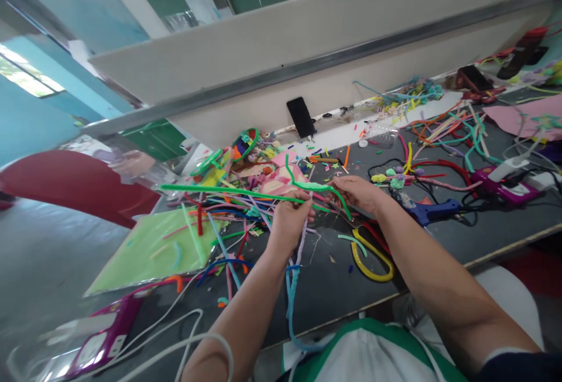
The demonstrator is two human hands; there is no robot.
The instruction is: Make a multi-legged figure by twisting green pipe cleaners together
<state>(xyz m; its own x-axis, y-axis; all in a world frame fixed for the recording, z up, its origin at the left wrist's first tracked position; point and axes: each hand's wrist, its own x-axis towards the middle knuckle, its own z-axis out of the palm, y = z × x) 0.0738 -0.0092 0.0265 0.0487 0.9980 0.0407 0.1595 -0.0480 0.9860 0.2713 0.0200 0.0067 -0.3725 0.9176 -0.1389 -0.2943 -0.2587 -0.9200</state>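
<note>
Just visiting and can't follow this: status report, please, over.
Left grip closed on long green stem. Right grip pinching shorter, bent green stem. Loose coloured stems clutter the table.

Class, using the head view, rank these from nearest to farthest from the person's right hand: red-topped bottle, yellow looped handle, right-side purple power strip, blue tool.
From the right hand:
1. Yellow looped handle, below it.
2. Blue tool, to its right.
3. Purple power strip, farther right.
4. Red-topped bottle, far right, at the back.
</note>
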